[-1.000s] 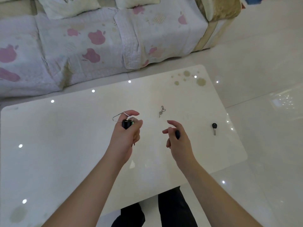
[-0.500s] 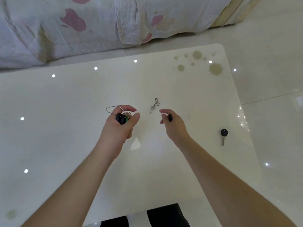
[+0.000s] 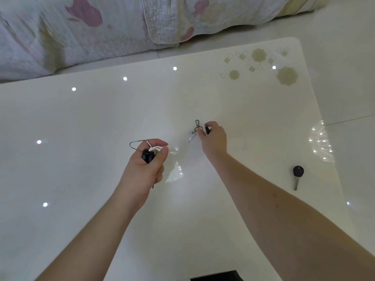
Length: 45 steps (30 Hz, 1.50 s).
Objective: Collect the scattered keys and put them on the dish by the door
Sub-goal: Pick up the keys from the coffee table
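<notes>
Sofa (image 3: 91, 31) cloth is seen beyond the white table (image 3: 81, 179). A key bunch (image 3: 147, 154) is gripped in the left hand (image 3: 146, 169). A small silver key (image 3: 191, 135) is pinched by the right hand (image 3: 213, 138), a dark object tucked in its fingers. A black key (image 3: 297, 176) lies apart, right.

Glossy white table (image 3: 101, 138); black-headed key (image 3: 297, 175), small silver key (image 3: 191, 135).

Left hand (image 3: 145, 169) curled in a grip, right hand (image 3: 215, 138) pinching
</notes>
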{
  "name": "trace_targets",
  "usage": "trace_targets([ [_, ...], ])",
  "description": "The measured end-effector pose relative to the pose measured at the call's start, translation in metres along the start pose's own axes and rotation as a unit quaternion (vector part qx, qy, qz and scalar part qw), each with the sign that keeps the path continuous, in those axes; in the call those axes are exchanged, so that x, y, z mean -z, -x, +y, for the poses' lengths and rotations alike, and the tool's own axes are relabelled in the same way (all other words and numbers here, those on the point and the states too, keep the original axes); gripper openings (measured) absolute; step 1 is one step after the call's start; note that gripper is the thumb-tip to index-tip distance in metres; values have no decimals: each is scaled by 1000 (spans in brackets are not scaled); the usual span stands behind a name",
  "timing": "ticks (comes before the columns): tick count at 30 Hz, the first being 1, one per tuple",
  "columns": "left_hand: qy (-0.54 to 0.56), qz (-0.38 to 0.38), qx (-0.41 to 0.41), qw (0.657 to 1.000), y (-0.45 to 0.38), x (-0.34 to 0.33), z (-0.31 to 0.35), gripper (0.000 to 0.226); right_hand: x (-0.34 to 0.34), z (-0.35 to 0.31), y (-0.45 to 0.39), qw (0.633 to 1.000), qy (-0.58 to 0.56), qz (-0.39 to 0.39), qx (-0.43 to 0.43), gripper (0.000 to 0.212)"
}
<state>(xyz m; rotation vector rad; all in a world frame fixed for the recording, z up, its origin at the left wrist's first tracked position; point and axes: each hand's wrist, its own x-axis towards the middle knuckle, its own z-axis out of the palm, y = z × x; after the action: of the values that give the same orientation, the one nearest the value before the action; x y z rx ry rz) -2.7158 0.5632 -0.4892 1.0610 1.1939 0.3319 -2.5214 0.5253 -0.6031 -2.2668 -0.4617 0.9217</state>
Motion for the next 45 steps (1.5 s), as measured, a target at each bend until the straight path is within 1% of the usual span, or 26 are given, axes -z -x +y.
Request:
trace_targets([
  [2, 2, 0, 3, 1000, 1, 2, -2, 14, -3, -1, -5, 1000, 3, 12, -8, 30],
  [4, 8, 3, 6, 1000, 2, 2, -2, 14, -8, -5, -6, 999, 27, 22, -16, 32],
  [6, 11, 4, 7, 1000, 2, 1, -1, 13, -11, -9, -5, 998, 59, 19, -25, 35],
  [8, 9, 1, 6, 1000, 2, -1, -1, 10, -14, -12, -5, 994, 102, 4, -32, 34],
  [11, 3, -4, 5, 1000, 3, -5, 1, 7, -14, -11, -2, 990, 142, -16, -15, 30],
  [13, -3, -4, 5, 1000, 4, -8, 3, 7, -14, -9, 0, 988, 154, -11, -1, 28],
  [18, -5, -10, 7, 1000, 4, -11, 3, 7, -9, -3, 2, 971, 235, -20, 22, 22],
  [20, 0, -14, 4, 1000, 3, -12, 3, 10, -7, 2, 5, 970, 241, -22, 39, 20],
  [21, 1, -14, 6, 1000, 3, -13, 3, 13, -6, 5, 7, 974, 220, -20, 48, 18],
  [22, 1, -16, 8, 1000, 3, -14, 3, 14, -3, 8, 9, 983, 174, -15, 46, 14],
  [24, -1, -21, 11, 1000, 3, -18, 3, 13, 2, 14, 15, 999, 34, -4, 14, 5],
  [26, -5, -26, 14, 1000, 4, -23, 2, 13, 9, 19, 22, 995, -100, 7, -19, 3],
  [28, -7, -32, 20, 999, 4, -31, 3, 14, 18, 28, 28, 984, -177, 10, -33, 11],
  [31, -1, -47, 26, 999, 4, -41, 6, 15, 33, 41, 36, 981, -190, 0, -37, 32],
  [32, 3, -52, 26, 998, 5, -44, 7, 13, 38, 45, 38, 982, -185, -2, -37, 35],
  [33, 6, -58, 26, 998, 6, -47, 9, 10, 44, 48, 40, 983, -180, -5, -34, 35],
  [35, 8, -72, 28, 997, 7, -55, 14, 9, 57, 53, 47, 981, -192, -6, -22, 26],
  [38, 11, -84, 35, 996, 7, -69, 21, 15, 77, 59, 56, 963, -269, -11, -14, 13],
  [40, 13, -90, 36, 995, 4, -80, 25, 17, 90, 65, 61, 955, -296, -18, -12, 8],
  [43, 5, -111, 33, 993, 0, -101, 30, 15, 106, 78, 64, 953, -303, -20, -15, 7],
  [45, -6, -137, 30, 990, 0, -117, 32, 13, 117, 86, 66, 948, -317, 3, -36, 11],
])
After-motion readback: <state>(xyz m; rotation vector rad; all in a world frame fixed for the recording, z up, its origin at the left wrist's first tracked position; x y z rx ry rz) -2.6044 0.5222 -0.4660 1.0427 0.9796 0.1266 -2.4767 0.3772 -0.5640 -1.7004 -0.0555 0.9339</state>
